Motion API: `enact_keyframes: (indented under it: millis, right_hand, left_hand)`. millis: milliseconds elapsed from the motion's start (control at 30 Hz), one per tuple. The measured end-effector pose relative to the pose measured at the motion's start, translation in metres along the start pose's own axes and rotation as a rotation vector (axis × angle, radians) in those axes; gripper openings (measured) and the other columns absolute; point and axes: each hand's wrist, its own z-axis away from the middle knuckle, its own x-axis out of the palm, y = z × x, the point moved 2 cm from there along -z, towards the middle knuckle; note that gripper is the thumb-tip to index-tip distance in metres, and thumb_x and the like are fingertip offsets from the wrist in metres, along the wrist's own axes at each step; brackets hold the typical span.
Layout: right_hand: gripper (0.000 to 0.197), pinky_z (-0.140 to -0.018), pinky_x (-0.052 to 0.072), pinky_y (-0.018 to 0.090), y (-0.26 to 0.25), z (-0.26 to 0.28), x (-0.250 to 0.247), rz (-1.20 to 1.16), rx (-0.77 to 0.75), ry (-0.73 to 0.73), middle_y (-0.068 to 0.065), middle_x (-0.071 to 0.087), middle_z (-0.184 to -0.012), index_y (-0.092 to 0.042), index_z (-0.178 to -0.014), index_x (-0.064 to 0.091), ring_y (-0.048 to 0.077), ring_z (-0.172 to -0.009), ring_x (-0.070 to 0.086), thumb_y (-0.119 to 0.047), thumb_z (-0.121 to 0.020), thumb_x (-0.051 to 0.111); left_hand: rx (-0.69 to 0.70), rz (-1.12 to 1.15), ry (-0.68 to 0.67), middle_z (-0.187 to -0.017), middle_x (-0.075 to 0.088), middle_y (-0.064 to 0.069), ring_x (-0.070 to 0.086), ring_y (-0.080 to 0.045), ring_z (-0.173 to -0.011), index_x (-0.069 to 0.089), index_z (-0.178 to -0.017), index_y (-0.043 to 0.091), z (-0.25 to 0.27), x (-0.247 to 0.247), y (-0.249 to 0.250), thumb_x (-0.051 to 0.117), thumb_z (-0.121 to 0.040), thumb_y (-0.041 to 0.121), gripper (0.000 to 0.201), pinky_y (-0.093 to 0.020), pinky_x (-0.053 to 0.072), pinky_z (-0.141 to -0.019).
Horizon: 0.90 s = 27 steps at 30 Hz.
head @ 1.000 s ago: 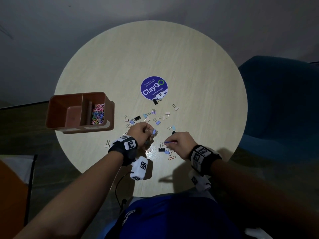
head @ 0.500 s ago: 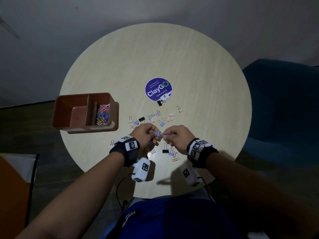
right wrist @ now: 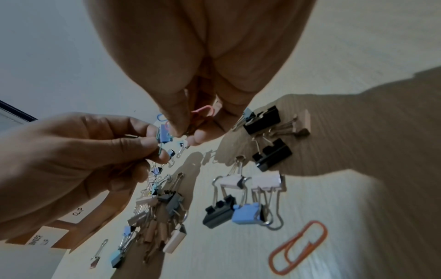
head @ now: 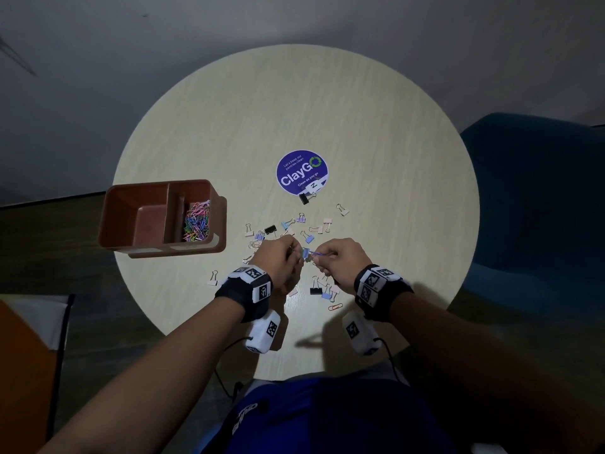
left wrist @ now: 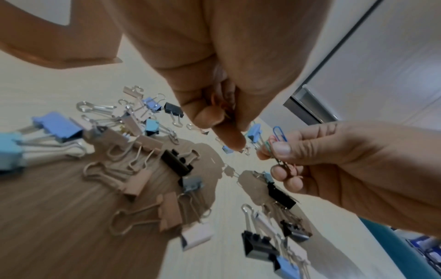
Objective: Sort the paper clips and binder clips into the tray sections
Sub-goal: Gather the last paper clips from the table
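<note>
Above the round table (head: 376,142), my left hand (head: 296,255) pinches a blue binder clip (head: 306,253) (right wrist: 164,134). My right hand (head: 322,257) meets it and pinches a few coloured paper clips (left wrist: 279,133), one of them pink (right wrist: 203,111), right against that binder clip. Several binder clips (head: 307,239) in black, blue, pink and white lie scattered under and around both hands. Near the front edge lies one orange paper clip (head: 335,306) (right wrist: 298,245). The brown tray (head: 131,198) stands at the left, and a pile of coloured paper clips (head: 196,221) fills its right section.
A purple ClayGo sticker (head: 302,172) marks the table's centre, with a black binder clip (head: 306,198) at its lower edge. A blue chair (head: 540,208) stands to the right. The tray's front carries paper labels (right wrist: 77,211).
My right hand has come left from the table with its paper clip and met my left hand, which has lifted slightly. Both now stay together around the blue binder clip.
</note>
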Motion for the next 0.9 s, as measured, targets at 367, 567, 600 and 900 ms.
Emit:
enact_keyframes:
  millis: [367, 567, 600, 900]
  right_hand:
    - [0.01, -0.06, 0.04, 0.022, 0.002, -0.008, -0.002, 0.136, -0.025, -0.002, -0.011, 0.059, -0.066, -0.019, -0.075, 0.07, 0.004, -0.059, 0.051, -0.019, -0.086, 0.071]
    - [0.01, -0.065, 0.046, 0.023, 0.008, -0.006, -0.008, 0.169, -0.041, -0.073, -0.016, 0.06, -0.063, -0.01, -0.088, 0.076, 0.0, -0.056, 0.052, -0.018, -0.086, 0.07]
    - [0.009, -0.063, 0.047, 0.023, 0.008, -0.007, -0.006, 0.141, -0.032, -0.066, -0.013, 0.063, -0.067, -0.011, -0.088, 0.076, 0.0, -0.056, 0.052, -0.017, -0.085, 0.071]
    - [0.004, -0.061, 0.048, 0.029, 0.0, -0.014, 0.004, -0.041, 0.024, -0.06, 0.003, 0.066, -0.067, -0.016, -0.08, 0.075, 0.013, -0.057, 0.053, -0.016, -0.084, 0.072]
  left_hand:
    - [-0.106, 0.001, -0.018, -0.08, 0.068, 0.005, 0.063, -0.014, -0.074, 0.062, -0.087, 0.023, -0.011, 0.0, -0.008, 0.052, -0.093, 0.018, 0.012, -0.02, 0.042, -0.062]
    - [-0.178, 0.267, -0.029, -0.072, 0.068, -0.003, 0.063, -0.014, -0.056, 0.061, -0.091, 0.01, -0.008, -0.005, -0.005, 0.049, -0.097, 0.012, 0.013, -0.014, 0.04, -0.039]
    - [-0.205, 0.392, -0.056, -0.074, 0.069, -0.007, 0.064, -0.018, -0.056, 0.06, -0.091, 0.007, -0.007, -0.003, -0.004, 0.049, -0.097, 0.01, 0.013, -0.018, 0.043, -0.042]
    - [-0.223, 0.614, -0.169, -0.068, 0.068, -0.008, 0.066, -0.028, -0.064, 0.055, -0.093, 0.008, -0.005, -0.002, -0.003, 0.047, -0.099, 0.007, 0.01, -0.028, 0.043, -0.047]
